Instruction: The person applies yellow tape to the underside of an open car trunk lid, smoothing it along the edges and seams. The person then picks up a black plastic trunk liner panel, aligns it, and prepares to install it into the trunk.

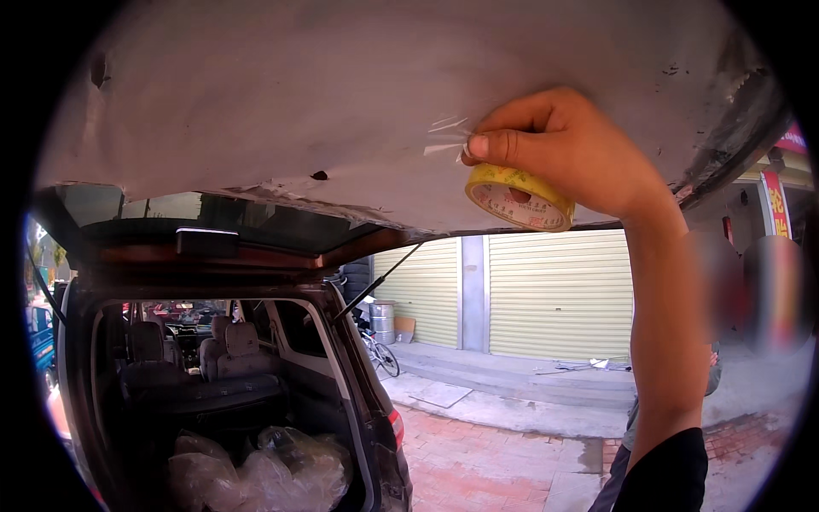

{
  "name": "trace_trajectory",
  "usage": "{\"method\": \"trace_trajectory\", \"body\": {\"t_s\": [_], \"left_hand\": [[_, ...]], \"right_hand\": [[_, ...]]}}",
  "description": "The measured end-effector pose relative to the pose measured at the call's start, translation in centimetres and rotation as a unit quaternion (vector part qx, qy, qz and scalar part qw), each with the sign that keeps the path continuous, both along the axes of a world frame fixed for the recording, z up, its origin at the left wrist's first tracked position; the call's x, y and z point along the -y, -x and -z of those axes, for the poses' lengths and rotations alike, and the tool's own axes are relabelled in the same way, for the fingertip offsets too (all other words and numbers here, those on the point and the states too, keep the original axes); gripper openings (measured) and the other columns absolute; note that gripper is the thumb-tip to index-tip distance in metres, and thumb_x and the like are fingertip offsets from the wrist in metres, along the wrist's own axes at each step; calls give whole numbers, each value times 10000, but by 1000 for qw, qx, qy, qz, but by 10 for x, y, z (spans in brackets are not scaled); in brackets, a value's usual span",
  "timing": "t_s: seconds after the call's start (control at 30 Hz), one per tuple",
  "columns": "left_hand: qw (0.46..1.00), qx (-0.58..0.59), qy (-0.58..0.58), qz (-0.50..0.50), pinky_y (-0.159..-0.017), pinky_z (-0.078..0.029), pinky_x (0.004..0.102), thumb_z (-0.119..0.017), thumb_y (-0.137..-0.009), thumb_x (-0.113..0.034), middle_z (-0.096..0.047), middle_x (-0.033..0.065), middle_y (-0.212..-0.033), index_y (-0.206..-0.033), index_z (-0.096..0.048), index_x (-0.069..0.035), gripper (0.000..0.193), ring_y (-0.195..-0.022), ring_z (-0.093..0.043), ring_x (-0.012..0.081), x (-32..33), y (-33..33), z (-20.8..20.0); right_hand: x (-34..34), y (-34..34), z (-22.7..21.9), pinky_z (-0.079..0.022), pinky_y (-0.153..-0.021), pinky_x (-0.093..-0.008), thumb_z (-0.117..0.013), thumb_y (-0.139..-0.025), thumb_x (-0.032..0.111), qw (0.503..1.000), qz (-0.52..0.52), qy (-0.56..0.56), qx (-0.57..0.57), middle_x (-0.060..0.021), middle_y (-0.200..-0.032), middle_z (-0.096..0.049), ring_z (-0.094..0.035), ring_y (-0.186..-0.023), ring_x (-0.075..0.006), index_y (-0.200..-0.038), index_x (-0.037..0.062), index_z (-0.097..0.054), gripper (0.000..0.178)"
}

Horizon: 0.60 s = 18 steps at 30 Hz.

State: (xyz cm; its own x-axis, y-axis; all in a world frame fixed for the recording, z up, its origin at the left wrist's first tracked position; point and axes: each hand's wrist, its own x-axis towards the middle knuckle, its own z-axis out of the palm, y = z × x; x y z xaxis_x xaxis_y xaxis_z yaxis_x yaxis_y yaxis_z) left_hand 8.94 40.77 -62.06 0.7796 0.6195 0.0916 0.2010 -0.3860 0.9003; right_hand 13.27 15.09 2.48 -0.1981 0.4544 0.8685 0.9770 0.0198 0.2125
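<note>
My right hand (567,149) is raised against the grey, worn underside of the lifted tailgate (299,94). It is closed, with thumb and index finger pinched at the loose edge of a clear tape strip (445,147) on the panel. A yellow roll of adhesive tape (559,213) hangs tilted under the fingers, its printed inner ring showing. The other fingers are partly hidden behind the hand and roll. A small dark hole (319,176) marks the panel left of the hand. My left hand is outside the picture.
Below the tailgate is the vehicle's cargo space, with clear plastic bags (264,474) and seats (239,350) farther in. A gas strut (380,280) props the tailgate. Beyond stand roller shutters (559,294), a bicycle (381,354) and a metal drum (382,322). A person (623,452) is partly hidden behind my forearm.
</note>
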Motion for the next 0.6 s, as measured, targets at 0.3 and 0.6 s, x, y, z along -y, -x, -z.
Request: {"method": "trace_trajectory", "body": {"t_s": [0.3,0.6], "left_hand": [[1000,1,19,14,-668,-566,367,-660,-938,-108,-680,128,-958,-1283,-573,-20,366,-765,-672,206,-4,23,9],[999,28,34,-30,-656,-567,374,-662,-947,-124,-676,130,-976,-1315,-563,-33,392,-768,-666,202,4,50,21]], "right_hand": [[-43,15,28,-526,-762,-333,-717,-916,312,927,115,355,40,-64,-888,-754,-676,-815,-179,-1014,44,-775,291],[-20,28,2,-530,-807,-383,-660,-891,341,970,142,198,11,-112,-945,-760,-701,-879,-271,-1054,108,-778,308]]}}
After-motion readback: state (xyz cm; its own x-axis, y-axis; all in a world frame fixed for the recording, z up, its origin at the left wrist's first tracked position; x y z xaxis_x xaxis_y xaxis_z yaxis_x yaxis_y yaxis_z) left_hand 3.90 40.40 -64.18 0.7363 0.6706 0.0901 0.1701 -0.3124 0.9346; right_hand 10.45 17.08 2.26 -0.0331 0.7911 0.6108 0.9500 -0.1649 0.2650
